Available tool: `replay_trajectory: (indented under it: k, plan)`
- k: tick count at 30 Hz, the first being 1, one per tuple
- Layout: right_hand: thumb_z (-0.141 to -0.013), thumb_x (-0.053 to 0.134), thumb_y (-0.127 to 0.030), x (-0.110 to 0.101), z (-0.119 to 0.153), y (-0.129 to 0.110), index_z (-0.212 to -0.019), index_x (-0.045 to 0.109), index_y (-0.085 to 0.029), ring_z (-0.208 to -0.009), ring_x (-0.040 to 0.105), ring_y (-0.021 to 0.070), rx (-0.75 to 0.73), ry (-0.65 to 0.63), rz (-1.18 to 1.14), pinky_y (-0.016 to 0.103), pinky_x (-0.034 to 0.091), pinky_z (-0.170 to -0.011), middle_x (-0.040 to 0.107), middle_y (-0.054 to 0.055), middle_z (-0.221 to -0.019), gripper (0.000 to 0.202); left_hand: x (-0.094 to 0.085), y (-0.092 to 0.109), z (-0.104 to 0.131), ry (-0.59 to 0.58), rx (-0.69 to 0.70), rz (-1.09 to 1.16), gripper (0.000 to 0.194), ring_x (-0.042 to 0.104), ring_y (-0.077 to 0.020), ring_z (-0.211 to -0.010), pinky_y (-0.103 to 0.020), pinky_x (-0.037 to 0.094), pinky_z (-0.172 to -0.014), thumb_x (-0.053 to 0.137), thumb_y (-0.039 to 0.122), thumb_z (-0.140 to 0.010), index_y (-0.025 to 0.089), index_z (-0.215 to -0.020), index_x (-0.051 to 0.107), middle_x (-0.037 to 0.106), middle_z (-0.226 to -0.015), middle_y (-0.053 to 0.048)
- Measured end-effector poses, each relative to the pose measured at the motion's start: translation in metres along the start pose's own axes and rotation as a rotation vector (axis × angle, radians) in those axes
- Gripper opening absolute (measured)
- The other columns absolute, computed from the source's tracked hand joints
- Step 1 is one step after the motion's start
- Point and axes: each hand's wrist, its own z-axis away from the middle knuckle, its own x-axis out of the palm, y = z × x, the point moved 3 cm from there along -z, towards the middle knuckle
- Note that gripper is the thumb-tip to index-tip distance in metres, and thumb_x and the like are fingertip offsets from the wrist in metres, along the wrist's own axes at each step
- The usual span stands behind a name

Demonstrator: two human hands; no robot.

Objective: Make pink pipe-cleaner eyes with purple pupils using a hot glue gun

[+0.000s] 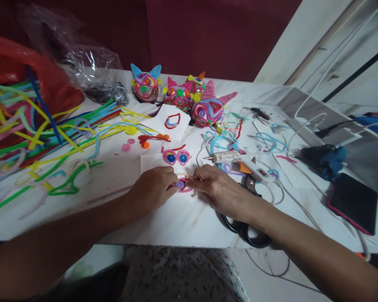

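My left hand (154,186) pinches a small purple curl of pipe cleaner (179,184) over white paper. Beneath it lies a pink pipe-cleaner loop (186,191), shaped like a mouth with red inside. My right hand (222,191) has its fingers curled, the tips at the right side of that loop; what they grip is hidden. Just above the hands are pink pipe-cleaner eyes (176,157) with blue centres and a red strand over them. A dull mauve strand (110,193) lies on the table and runs toward my left wrist.
Scissors (244,230) lie under my right forearm, beside a hot-tipped-looking pen tool (223,157) and a glue gun (258,171). Decorated balls with ears (178,97) stand at the back. Pipe cleaners (50,134) heap at left by a red bag (59,79). A phone (354,203) lies right.
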Motion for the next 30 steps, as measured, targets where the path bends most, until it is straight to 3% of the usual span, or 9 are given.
replay_trajectory:
  k: [11,30]
  plan:
    - [-0.091,0.055,-0.004,-0.0054,-0.0067,-0.0009,-0.108,0.078,-0.016,-0.09,0.057,0.0228,0.023,-0.057,-0.081,0.036,0.043,-0.081,0.066,0.01,-0.094,0.03,0.0011,-0.0021,0.001,0.076,0.04,0.043,0.017,0.054,-0.0136,-0.069,-0.026,0.037,-0.064,0.063,0.016,-0.087,0.016,-0.07,0.065,0.059,-0.069,0.001]
    - [-0.09,0.055,-0.005,-0.0004,-0.0037,-0.0006,-0.114,0.077,-0.014,-0.086,0.053,0.0229,0.02,-0.048,-0.072,0.037,0.04,-0.079,0.063,0.01,-0.088,0.034,-0.0031,0.001,0.0045,0.089,-0.006,-0.005,0.008,0.06,-0.0154,-0.072,-0.027,0.042,-0.067,0.071,0.018,-0.086,0.016,-0.079,0.072,0.065,-0.076,-0.001]
